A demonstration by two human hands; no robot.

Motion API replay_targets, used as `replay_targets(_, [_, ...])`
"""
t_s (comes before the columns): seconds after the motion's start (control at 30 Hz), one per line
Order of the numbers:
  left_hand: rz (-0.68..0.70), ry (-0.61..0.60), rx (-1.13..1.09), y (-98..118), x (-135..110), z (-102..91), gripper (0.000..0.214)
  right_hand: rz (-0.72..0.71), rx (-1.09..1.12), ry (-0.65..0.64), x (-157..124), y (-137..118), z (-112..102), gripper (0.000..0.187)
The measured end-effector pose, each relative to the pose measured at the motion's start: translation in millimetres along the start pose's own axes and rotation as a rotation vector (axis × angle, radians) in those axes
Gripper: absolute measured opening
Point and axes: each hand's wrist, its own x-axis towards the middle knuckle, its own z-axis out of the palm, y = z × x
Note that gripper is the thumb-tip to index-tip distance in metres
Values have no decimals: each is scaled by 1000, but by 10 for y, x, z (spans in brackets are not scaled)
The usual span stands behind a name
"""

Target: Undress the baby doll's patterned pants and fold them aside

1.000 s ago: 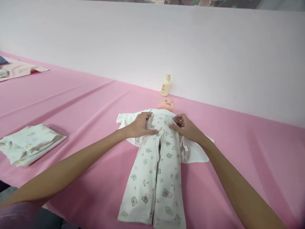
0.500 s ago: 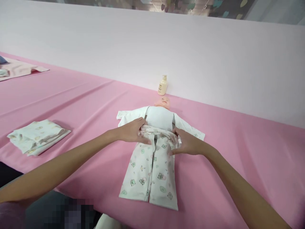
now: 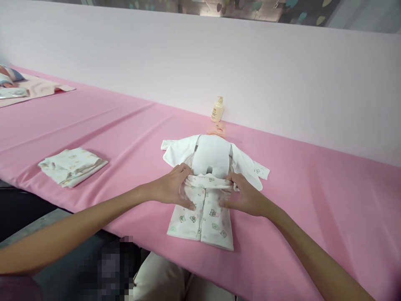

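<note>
A baby doll [image 3: 210, 155] lies on its back on the pink table cover [image 3: 313, 192], head toward the wall, with a white open shirt [image 3: 178, 151] spread under it. White printed trousers [image 3: 203, 215] cover its legs. My left hand [image 3: 171, 190] grips the left side of the trousers' waistband, fingers curled into the bunched cloth. My right hand [image 3: 242, 194] grips the right side of the waistband the same way. The doll's white torso is bare above the waistband.
A cream pump bottle [image 3: 217, 109] stands by the white wall behind the doll's head. A folded printed garment [image 3: 72, 166] lies to the left. More cloth and items [image 3: 19, 85] sit far left. The table's near edge runs below the trouser legs.
Both hands have slid the trousers' waistband down the doll's body toward me, baring the white torso. The trouser legs bunched shorter.
</note>
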Motion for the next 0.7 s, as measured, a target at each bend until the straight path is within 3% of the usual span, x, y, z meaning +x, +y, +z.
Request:
replay_targets(0.13, [-64,-85,-67,28,-84,29,75,135,51,17,-44,-85,147,89])
replay_targets(0.2, [-80,-112,-126,47,-96,43,70,185,37,-4,-49,-111,223,81])
replay_targets(0.27, [-63,-131,-174,74,-122,68,59,184,21,-60,-73,-142,283,62])
replay_targets(0.33, [5,-125,-170,105,-180,111,44,116,-2,-77,-123,-185,324,46])
replay_targets(0.43, [114,-50,-57,151,-327,188,33,-32,-71,-27,-230,-258,363,43])
replay_targets(0.5, [112,9,0,173,-444,232,39,-86,-114,1,-306,-297,387,46])
replay_targets(0.63, [89,38,6,168,-618,315,87,-50,-185,43,-430,-343,481,66])
replay_targets(0.7, [114,45,27,145,-642,371,87,-8,-213,65,-468,-368,560,61])
